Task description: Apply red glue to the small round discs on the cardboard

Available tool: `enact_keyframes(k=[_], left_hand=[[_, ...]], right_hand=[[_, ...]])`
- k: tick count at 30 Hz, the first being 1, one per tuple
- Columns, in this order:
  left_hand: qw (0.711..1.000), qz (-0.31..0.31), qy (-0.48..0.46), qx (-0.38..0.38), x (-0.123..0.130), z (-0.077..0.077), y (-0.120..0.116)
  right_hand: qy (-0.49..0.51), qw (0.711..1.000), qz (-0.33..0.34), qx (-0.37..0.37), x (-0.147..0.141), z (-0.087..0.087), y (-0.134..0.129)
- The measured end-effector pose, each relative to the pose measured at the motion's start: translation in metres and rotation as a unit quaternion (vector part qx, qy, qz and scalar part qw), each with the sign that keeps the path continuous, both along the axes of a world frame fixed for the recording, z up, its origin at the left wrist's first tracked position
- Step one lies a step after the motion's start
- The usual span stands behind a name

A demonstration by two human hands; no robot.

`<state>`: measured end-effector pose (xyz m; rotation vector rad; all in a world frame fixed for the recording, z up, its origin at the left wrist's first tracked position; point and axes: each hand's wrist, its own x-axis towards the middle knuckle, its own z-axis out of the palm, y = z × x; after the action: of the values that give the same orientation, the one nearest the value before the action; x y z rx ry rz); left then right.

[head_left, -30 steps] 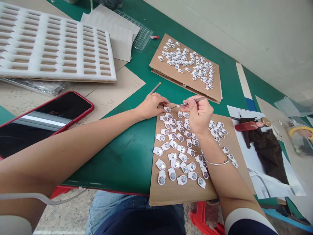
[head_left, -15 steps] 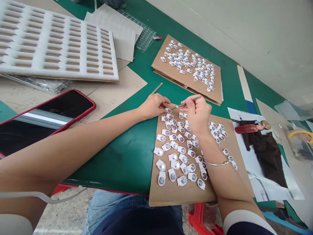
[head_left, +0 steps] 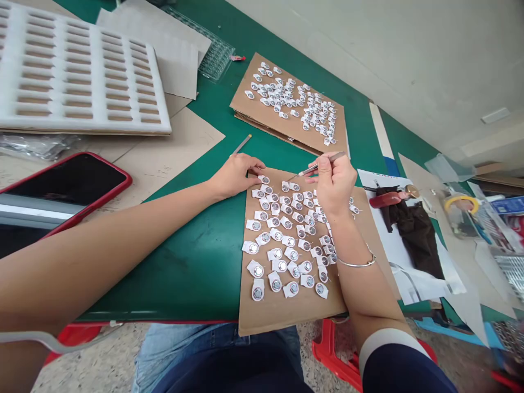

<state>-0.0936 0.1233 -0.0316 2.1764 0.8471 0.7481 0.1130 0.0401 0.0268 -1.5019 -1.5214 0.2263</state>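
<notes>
My left hand rests at the cardboard's far left corner. Its index finger and thumb are apart, the thumb close beside a small round metal disc on a white tab. Whether they touch is hard to see. Behind the knuckles a thin stick pokes out; its lower end is hidden. Slim pointed tweezers are gripped in my right hand, tip pointing left just above the cardboard sheet. Several more such discs, with fine wires, are spread in rough rows over the sheet, some hidden under my right arm.
A cardboard stack with similar discs lies farther back. To the left are a red-cased phone and a white foam tray. A red-handled tool lies on dark cloth to the right, near a yellow tape roll.
The tweezers' tip has drawn back from the disc beside my left fingers, moving right. My left hand stays at the corner. The whole view has shifted, so the scene sits farther left.
</notes>
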Motion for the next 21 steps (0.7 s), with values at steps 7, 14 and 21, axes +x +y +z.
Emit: enact_keyframes(k=[7,14,21], left_hand=[[1.0,0.0,-0.002,-0.014,0.0,0.0,0.0],[1.0,0.006,0.01,-0.013,-0.001,0.002,-0.001],[1.0,0.004,0.003,-0.021,0.0,0.0,-0.001]], right_hand=[[-0.074,0.997,0.002,0.002,0.008,-0.003,-0.002],[-0.064,0.998,0.004,-0.005,0.006,-0.009,0.0],[-0.088,0.996,0.003,0.002,0.003,-0.013,0.001]])
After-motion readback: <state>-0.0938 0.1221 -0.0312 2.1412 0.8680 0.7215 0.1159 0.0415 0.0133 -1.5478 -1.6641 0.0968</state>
